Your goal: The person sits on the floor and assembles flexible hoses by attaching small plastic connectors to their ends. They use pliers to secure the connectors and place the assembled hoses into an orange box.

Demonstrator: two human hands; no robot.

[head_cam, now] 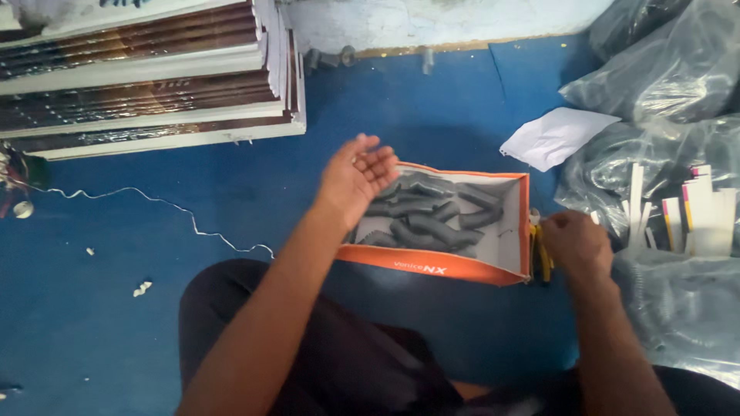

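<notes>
An orange cardboard box (432, 268) with a white inside lies on the blue floor in front of me. Several grey pipe elbows (432, 219) lie in it. My left hand (356, 179) hovers over the box's left end, palm turned up, fingers apart, holding nothing. My right hand (574, 243) rests just beyond the box's right end, fingers curled down over a small tool with yellow and black handles (539, 258); I cannot tell how firmly it grips it.
A stack of flat brown and white cartons (146, 77) stands at the back left. Clear plastic bags (663, 85) fill the right side, with white card strips (694, 212) among them. A white paper sheet (555, 135) and a thin white cord (154, 202) lie on the floor.
</notes>
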